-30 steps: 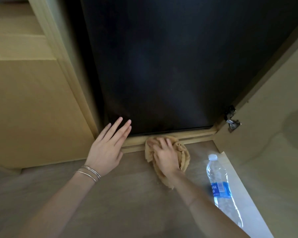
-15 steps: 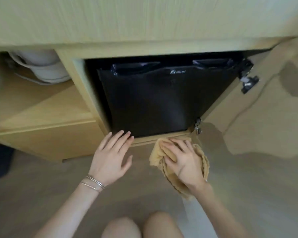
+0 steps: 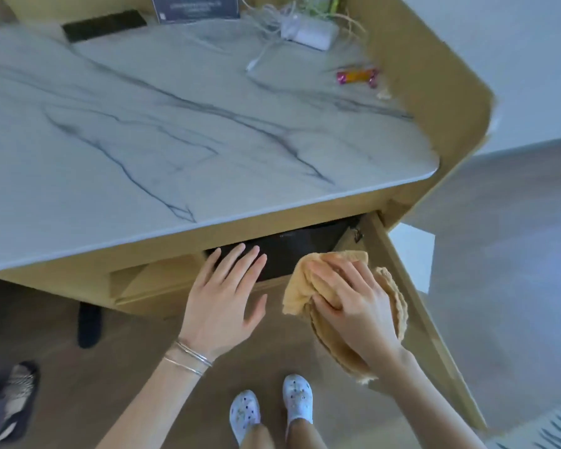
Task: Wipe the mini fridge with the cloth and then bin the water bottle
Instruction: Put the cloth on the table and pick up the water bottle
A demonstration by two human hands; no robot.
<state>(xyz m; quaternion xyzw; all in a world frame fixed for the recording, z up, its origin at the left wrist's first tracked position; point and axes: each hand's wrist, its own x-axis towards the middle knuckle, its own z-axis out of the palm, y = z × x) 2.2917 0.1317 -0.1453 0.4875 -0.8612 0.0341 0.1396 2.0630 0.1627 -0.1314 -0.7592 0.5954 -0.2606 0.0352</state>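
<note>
View risen from floor level to above the counter (image 3: 175,140), fridge (image 3: 292,251) now a dark sliver beyond the fingers (image 3: 240,257), cloth (image 3: 308,286) lifted off the floor, bottle gone from sight, shoes (image 3: 272,406) now showing

No readable text. Card (image 3: 196,8) at the far edge of the surface (image 3: 175,131) carries pale printed lines and a small white mark, all too blurred to make out. Fridge (image 3: 292,251) front has a tiny light logo near its top edge, illegible. Snack wrapper (image 3: 357,76) on the surface, pink ends and orange middle, shows no legible brand.
</note>
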